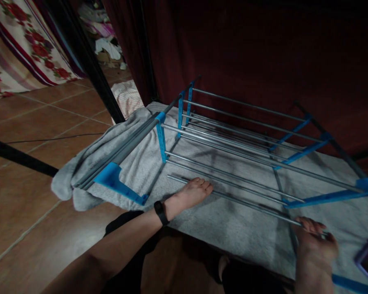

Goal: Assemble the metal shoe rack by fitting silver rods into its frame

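Note:
A thin grey metal rod (248,199) runs across the front of a partly assembled rack. My left hand (196,191), with a dark band on its wrist, is wrapped round the rod toward its left end. Close to the rod's right end, my right hand (317,239) is closed on it. Behind the rod stands the rack, with several metal bars (233,143) set between blue plastic brackets (161,139) on its two sides. A front-left blue bracket (119,183) tilts outward, with no bar visibly joined to it.
The rack rests on a grey blanket (245,228) over a low surface. Several grey tubes (125,143) lie along its left side. Dark posts (88,61) and a maroon curtain (263,61) border the space. A purple-edged object (364,255) lies at right. Tiled floor (27,204) extends left.

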`<state>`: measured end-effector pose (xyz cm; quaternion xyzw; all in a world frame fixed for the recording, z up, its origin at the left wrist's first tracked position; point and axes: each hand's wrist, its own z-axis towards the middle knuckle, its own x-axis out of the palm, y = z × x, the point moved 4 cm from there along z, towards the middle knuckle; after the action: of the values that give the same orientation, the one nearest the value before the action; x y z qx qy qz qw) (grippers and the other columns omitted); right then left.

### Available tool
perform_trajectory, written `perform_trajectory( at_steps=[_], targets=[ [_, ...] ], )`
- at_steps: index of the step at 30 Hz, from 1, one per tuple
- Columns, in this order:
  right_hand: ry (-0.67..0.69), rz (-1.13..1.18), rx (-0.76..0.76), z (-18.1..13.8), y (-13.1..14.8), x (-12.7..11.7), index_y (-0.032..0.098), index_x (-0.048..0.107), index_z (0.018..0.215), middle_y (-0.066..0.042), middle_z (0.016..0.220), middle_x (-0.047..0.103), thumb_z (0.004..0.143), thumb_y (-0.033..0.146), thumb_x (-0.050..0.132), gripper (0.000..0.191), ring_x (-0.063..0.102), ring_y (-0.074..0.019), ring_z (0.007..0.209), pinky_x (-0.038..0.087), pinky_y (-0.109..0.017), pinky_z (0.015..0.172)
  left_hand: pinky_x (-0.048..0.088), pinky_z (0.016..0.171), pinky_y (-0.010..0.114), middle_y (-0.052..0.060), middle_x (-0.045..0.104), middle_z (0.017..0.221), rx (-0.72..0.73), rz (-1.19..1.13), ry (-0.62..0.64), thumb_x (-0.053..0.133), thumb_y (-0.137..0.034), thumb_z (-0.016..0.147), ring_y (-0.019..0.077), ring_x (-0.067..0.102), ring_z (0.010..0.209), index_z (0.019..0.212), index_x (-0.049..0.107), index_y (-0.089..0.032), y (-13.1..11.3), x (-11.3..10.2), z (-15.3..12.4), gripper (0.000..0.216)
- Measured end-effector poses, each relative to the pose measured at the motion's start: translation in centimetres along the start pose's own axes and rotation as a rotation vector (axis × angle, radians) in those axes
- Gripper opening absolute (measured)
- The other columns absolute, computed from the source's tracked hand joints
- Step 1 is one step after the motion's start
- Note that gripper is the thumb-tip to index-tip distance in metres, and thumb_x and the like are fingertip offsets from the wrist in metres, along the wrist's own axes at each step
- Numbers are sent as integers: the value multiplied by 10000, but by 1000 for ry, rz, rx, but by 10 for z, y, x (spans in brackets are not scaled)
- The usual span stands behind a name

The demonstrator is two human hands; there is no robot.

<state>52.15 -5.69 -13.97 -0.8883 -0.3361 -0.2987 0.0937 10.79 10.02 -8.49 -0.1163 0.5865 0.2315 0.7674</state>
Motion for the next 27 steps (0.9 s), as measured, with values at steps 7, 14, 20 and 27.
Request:
perform_trajectory(
  at_steps=[7, 14, 20, 27],
  targets=[
    [283, -90, -85, 2, -1, 7, 311, 572, 816, 41, 562, 389, 941, 322, 481, 155, 414, -194, 336, 406, -407, 214, 505, 857, 353, 71, 741, 1011, -68, -13, 46, 567, -121, 1002, 208, 690, 925, 1175, 662, -171, 1, -1, 2, 203],
    [-269, 445, 414, 10, -13, -15, 313, 434, 615, 35, 499, 419, 736, 355, 670, 269, 456, -261, 321, 407, -523, 232, 507, 847, 370, 81, 725, 970, -98, -39, 8, 547, -353, 1060, 228, 692, 939, 1152, 666, -166, 0, 1, 2, 240],
    [226, -83, -57, 1, -9, 11, 302, 526, 786, 38, 554, 440, 981, 416, 386, 266, 425, -198, 324, 353, -353, 241, 483, 819, 367, 79, 724, 952, -104, -63, -99, 468, -501, 1081, 225, 683, 932, 1266, 658, -172, -1, -1, 1, 423],
    [352, -314, -85, 9, -4, 9, 280, 412, 808, 77, 550, 376, 1026, 436, 159, 368, 431, -163, 356, 403, -305, 313, 477, 838, 370, 74, 719, 945, -96, -48, -106, 473, -485, 1082, 222, 671, 928, 1210, 674, -185, 0, 0, 1, 384]
  ],
)
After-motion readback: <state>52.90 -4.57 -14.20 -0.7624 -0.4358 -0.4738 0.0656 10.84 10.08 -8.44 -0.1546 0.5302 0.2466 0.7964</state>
